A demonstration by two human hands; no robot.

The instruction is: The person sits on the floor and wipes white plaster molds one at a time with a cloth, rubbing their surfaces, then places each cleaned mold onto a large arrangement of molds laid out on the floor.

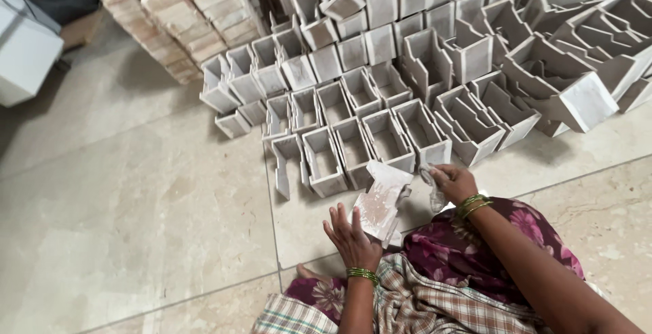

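Your left hand point(351, 235) braces the pale box piece point(379, 205), fingers spread apart on it. Your right hand point(454, 183) has its fingers pinched on a crumpled rag point(433, 188). The piece looks stiff, light and chippable; take hold by its side walls.

We see a scene in soft, even daylight, moderately bright, with no hard beam anywhere. The pale floor tiles point(136, 191) carry a faint sheen on the left but no harsh glare. Shadows are gentle: the white open boxes point(353, 116) hold dim grey interiors, and darkness gathers in the far gaps between the stacked ones on the right. The far left corner falls quite dark. Focus is sharp across the middle; the left hand point(353, 235) looks slightly soft. Lines bow outward toward the edges, a wide-lens distortion.
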